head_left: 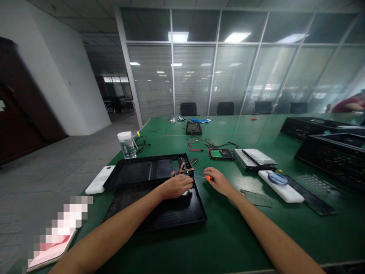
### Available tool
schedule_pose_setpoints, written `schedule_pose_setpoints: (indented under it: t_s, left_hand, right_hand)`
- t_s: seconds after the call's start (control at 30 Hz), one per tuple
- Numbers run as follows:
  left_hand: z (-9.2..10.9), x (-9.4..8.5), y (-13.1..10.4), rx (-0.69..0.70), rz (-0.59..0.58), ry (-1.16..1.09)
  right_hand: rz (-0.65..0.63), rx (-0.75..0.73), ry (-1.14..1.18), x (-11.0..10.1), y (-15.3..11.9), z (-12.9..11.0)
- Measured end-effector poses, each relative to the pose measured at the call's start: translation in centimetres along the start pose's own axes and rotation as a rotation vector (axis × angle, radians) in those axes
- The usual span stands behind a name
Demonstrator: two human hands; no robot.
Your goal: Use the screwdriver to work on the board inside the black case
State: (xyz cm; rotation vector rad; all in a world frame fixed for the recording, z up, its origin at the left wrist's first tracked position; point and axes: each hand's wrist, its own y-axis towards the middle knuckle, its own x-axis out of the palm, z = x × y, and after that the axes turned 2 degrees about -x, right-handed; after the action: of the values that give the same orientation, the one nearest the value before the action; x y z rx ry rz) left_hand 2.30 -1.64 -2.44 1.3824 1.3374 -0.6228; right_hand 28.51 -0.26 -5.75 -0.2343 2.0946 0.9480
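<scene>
A black plastic case lies opened out before me, with its raised second half behind. My left hand rests palm down over the case near its right end, fingers bent onto it; the thumb and fingertips are partly hidden. Multicoloured ribbon wires run just behind that hand. To the right of the case, my right hand is closed around a screwdriver with an orange and black handle. Its thin shaft points left toward the case, just above the green table.
A water bottle and a white device stand left. Behind lie a green circuit board, loose cables and a small black tray. On the right are a silver drive, a white case and large black chassis.
</scene>
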Motion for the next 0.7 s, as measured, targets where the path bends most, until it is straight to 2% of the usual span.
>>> schedule_pose_setpoints:
  t_s: [0.23, 0.43, 0.53, 0.7]
  left_hand:
    - [0.1, 1.2, 0.3, -0.224, 0.016, -0.152]
    - [-0.4, 0.6, 0.7, -0.354, -0.003, -0.257]
    - [-0.8, 0.7, 1.5, -0.318, -0.049, -0.282]
    - [-1.1, 1.3, 2.4, -0.236, -0.117, -0.194]
  right_hand:
    - [0.025, 0.041, -0.009, -0.6, 0.1, -0.6]
    - [0.089, 0.324, 0.023, -0.9, 0.5, -1.2]
    - [0.115, 0.386, 0.135, -0.9, 0.8, -0.7]
    - [0.199, 0.507, 0.497, -0.7, 1.0, 0.0]
